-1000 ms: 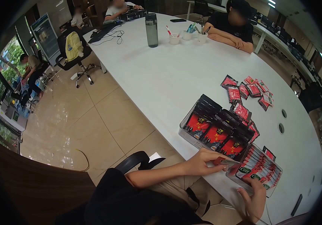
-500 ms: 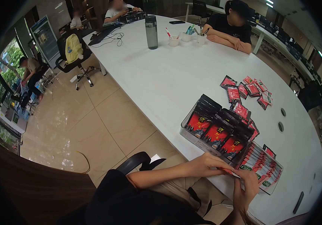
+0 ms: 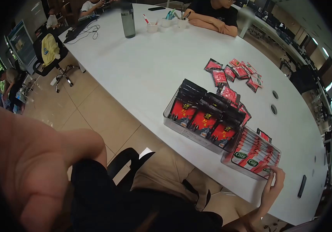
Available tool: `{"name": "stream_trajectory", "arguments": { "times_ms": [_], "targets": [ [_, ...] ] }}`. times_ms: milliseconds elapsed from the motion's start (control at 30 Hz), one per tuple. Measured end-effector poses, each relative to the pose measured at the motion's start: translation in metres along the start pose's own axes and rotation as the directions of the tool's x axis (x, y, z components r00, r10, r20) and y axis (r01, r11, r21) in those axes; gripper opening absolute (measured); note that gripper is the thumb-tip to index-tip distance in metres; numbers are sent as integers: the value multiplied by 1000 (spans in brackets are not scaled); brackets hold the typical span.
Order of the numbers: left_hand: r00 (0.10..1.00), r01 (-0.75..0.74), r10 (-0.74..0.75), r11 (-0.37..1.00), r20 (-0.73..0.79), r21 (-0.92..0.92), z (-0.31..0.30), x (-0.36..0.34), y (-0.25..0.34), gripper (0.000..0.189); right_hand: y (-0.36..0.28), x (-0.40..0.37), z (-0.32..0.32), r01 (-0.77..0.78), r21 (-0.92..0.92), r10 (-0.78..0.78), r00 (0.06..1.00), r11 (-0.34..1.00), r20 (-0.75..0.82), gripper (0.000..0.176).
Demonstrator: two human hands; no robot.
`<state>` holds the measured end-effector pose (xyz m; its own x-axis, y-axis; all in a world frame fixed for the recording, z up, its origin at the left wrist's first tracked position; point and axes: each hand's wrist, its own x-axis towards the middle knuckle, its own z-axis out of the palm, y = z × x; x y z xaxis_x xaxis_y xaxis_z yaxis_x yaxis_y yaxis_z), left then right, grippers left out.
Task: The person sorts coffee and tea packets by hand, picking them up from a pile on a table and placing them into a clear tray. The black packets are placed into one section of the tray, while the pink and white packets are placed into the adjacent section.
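Large and blurred, my left hand (image 3: 30,166) is raised close to the camera at the left, palm showing. Its fingertips are out of sight. My right hand (image 3: 276,181) rests at the near right corner of a clear tray (image 3: 247,173) filled with red and white Cozy sachets (image 3: 252,162). Those fingers are curved and apart from the thumb, touching the front right sachet or the tray's edge. Beside it stands a clear bin (image 3: 189,135) packed with rows of red and black coffee packets (image 3: 202,123).
Loose red packets (image 3: 240,71) lie on the white table (image 3: 146,65) beyond the bins. A grey bottle (image 3: 128,21) and cups of pens (image 3: 152,27) stand farther back. A person in black (image 3: 214,19) sits with folded arms. A dark phone-like object (image 3: 301,186) lies at right.
My left hand has left the trays and risen toward the camera. My right hand has moved to the Cozy tray's corner. The red sachet between both hands is no longer there. The view has shifted.
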<state>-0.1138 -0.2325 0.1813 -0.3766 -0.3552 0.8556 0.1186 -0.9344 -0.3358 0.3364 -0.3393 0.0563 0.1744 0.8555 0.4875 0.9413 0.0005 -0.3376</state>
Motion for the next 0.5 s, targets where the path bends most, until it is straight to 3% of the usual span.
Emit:
{"name": "stream_trajectory", "arguments": {
  "times_ms": [67,267,367,433,500],
  "targets": [
    [999,-39,39,999,-6,-3,2,9,-1,43,6,2,8,34,-83,-31,999,996,31,17],
    [998,-60,59,998,9,29,8,16,1,42,0,0,9,-27,-70,26,999,997,-19,21],
    [995,-104,104,994,7,-15,11,10,10,41,10,2,23,44,-129,-75,966,991,-249,13],
    [993,-119,119,992,-1,-34,9,5,10,40,-22,10,4,190,-235,-236,953,953,-188,12],
    [993,-120,121,991,9,-56,11,-1,13,40,-23,6,7,175,-177,-207,963,968,-175,13]
  ]
}}
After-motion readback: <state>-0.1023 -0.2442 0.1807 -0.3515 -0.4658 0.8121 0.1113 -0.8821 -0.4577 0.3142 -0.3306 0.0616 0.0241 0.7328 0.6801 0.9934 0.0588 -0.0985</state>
